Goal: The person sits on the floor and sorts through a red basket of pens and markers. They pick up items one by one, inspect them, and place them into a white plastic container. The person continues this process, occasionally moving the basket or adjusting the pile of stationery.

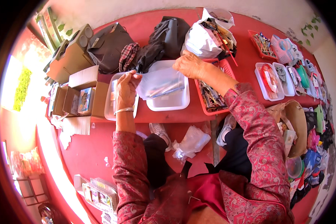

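Spanning the red table (175, 115), a white tray (175, 102) lies under the clear plastic bag (161, 83) of pens, which left hand (126, 89) and right hand (190, 66) pinch at opposite corners.

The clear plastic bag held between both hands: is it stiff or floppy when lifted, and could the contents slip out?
The clear plastic bag likely stays floppy: it sags between the left hand and right hand. It seems light, the film being thin. The long items inside may slide toward the lower end, above the white tray.
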